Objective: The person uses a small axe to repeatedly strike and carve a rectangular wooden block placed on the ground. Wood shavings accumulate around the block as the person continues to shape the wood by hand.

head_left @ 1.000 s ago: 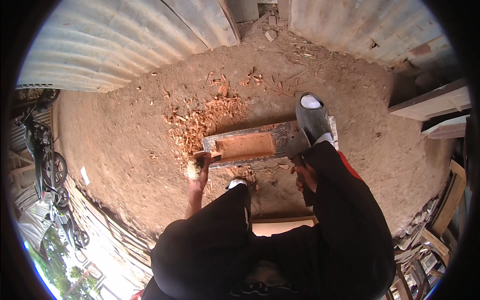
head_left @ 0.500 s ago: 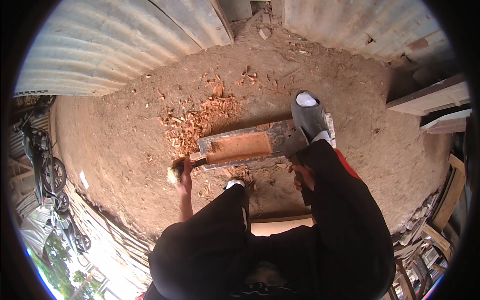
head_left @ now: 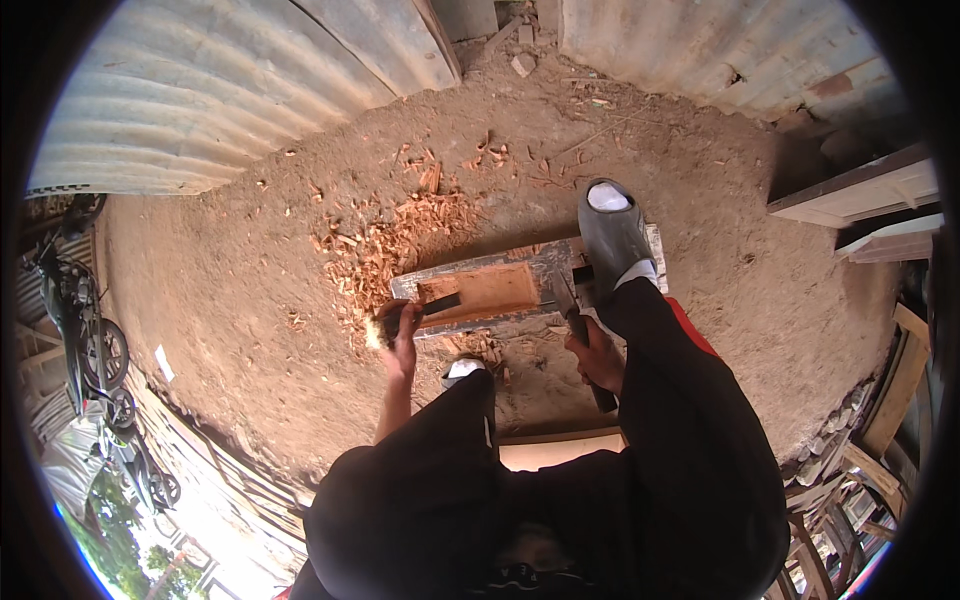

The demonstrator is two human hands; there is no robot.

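A weathered wooden block (head_left: 543,293) with a rectangular hollow lies on the dirt floor. My right foot, in a grey sandal (head_left: 602,235), rests on its right end. My left hand (head_left: 403,340) grips a chisel (head_left: 442,302) with a pale, frayed handle end, its dark blade reaching over the left part of the hollow. My right hand (head_left: 597,355) is closed around the black handle of a hatchet (head_left: 566,292), whose metal head is beside the sandal. Orange wood shavings (head_left: 400,225) are scattered beyond and left of the block.
Corrugated metal sheets (head_left: 250,90) stand along the far side. Motorbikes (head_left: 95,350) are at the left. A white panel (head_left: 850,195) and piled planks (head_left: 890,400) are at the right. A light board (head_left: 560,450) lies under my seated body.
The chisel has shifted right and up, over the hollow. The hatchet has turned more upright and moved slightly left, its head clearer of my leg.
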